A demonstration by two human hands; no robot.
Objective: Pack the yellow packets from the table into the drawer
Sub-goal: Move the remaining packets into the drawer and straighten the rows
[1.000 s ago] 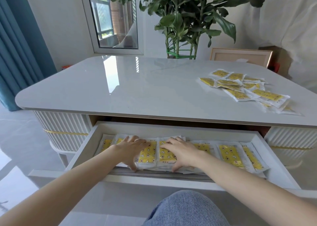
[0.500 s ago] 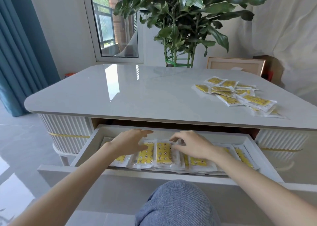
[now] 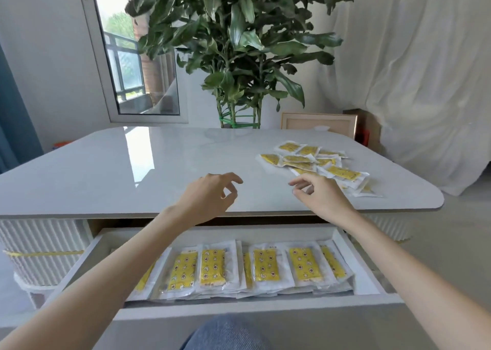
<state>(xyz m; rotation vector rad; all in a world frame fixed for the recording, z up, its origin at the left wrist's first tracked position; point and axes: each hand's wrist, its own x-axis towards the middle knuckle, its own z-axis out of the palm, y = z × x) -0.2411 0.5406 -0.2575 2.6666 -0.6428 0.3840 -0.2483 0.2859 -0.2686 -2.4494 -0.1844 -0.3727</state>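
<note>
Several yellow packets in clear wrappers [image 3: 316, 164] lie in a loose pile on the right side of the white table [image 3: 159, 169]. More yellow packets [image 3: 212, 267] lie in a row inside the open white drawer [image 3: 239, 234] under the table's front edge. Both hands hover above the tabletop and hold nothing. My left hand [image 3: 210, 198] is near the middle with its fingers loosely curled. My right hand [image 3: 318, 195] is just short of the pile's near edge, fingers relaxed.
A large leafy plant [image 3: 239, 44] stands behind the table. A framed panel [image 3: 318, 124] leans at the back right beside white drapery [image 3: 425, 71]. A window [image 3: 132, 57] is at the back left. My knee in blue denim [image 3: 225, 333] is below the drawer front.
Both hands have lifted out of the drawer, where they lay on the packets, and now hover over the tabletop. The right one has moved toward the pile. The view has tilted upward.
</note>
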